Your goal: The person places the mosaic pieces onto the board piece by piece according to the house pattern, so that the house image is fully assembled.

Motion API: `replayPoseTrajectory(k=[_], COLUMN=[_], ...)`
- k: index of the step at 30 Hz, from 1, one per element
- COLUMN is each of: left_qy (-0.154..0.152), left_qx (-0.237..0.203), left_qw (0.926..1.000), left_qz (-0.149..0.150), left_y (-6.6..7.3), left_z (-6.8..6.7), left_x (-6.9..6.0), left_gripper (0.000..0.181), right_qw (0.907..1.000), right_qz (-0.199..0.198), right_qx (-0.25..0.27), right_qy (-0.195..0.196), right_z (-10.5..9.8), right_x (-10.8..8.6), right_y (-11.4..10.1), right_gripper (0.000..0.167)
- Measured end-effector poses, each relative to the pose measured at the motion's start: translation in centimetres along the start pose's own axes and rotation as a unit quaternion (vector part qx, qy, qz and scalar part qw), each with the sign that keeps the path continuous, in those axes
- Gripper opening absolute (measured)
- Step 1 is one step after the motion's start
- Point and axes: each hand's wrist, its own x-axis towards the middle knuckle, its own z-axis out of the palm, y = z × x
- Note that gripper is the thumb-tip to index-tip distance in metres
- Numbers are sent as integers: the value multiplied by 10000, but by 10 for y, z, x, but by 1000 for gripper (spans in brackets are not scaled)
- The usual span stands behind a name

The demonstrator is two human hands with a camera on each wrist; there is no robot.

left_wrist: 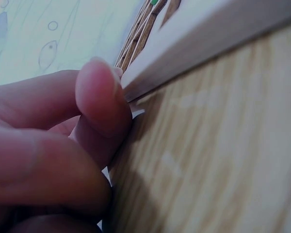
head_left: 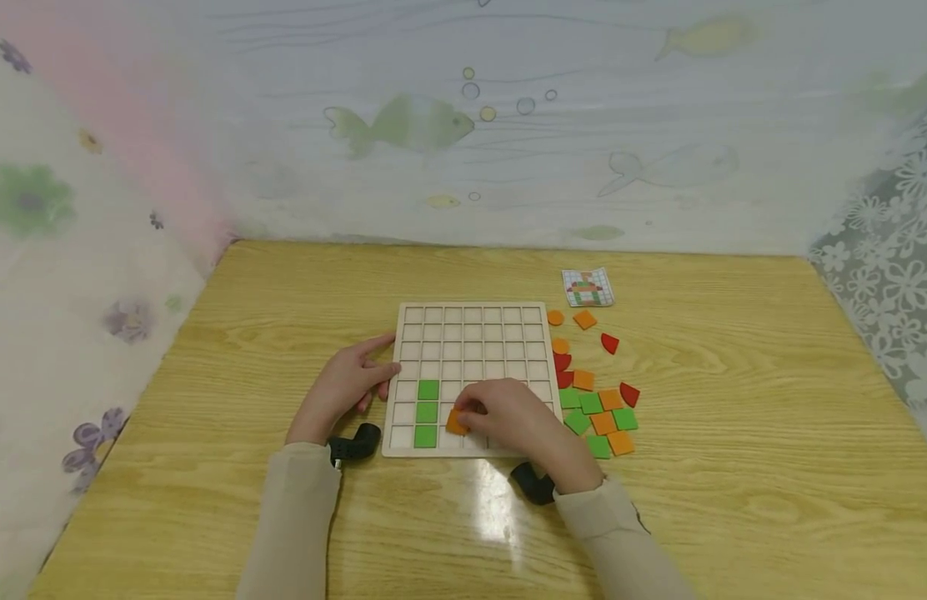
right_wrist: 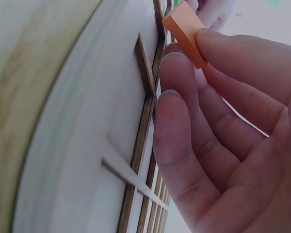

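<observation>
My left hand (head_left: 347, 379) holds the left edge of a square wooden grid board (head_left: 473, 312), its thumb at the rim; in the left wrist view its bent fingers (left_wrist: 102, 102) are beside the board's side wall. Between thumb and fingers my right hand (head_left: 512, 417) pinches an orange square tile (right_wrist: 186, 31), tilted over the lower middle of the board. Three green square tiles (head_left: 428, 412) sit in neighbouring cells of one column, left of that orange tile. The right hand covers several cells from the head view.
Loose green square tiles (head_left: 590, 403), orange squares (head_left: 610, 400), red quarter-circles (head_left: 610, 343) and orange circles (head_left: 556, 317) lie right of the board, some touching its edge. A printed pattern card (head_left: 588, 287) lies behind them. Fish-patterned curtain (head_left: 508, 192) borders the table's back.
</observation>
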Motion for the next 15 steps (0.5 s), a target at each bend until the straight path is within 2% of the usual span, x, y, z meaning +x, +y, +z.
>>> replayPoseTrajectory(k=[15], left_qy=[-28], left_qx=[-81], left_qw=[9999], left_qz=[-97], left_y=[0], left_z=[-1], left_x=[1], left_gripper=[56], right_qw=[9996], right_qz=[-214], right_qx=[-140], right_qy=[-110], right_z=[8], right_x=[3], right_y=[-6], right_gripper=[6])
